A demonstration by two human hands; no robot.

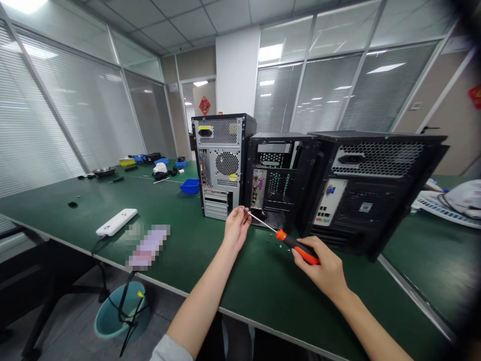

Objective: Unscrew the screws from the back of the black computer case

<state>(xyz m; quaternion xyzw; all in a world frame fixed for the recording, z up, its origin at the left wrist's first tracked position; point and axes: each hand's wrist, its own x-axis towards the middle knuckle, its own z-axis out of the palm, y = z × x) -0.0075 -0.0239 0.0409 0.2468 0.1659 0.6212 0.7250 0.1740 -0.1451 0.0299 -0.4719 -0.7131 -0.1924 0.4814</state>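
Observation:
My right hand (323, 263) is wrapped round the orange and black handle of a screwdriver (295, 245). Its metal shaft points up and left, and the tip meets the pinched fingers of my left hand (237, 228). Whatever those fingers hold at the tip is too small to make out. Behind the hands stand three computer cases, backs facing me: a silver-backed one (220, 165), a black one with openings in its back (280, 175) and a larger black one (361, 195) at the right. Several small screws (280, 245) lie on the green table below the shaft.
A white power strip (117, 222) and a blurred-out flat object (148, 248) lie on the green table (169, 205) at left. Blue trays (190, 186), cables and a metal bowl (103, 171) sit farther back. A white basket (447, 208) is at right, a teal bin (112, 321) below.

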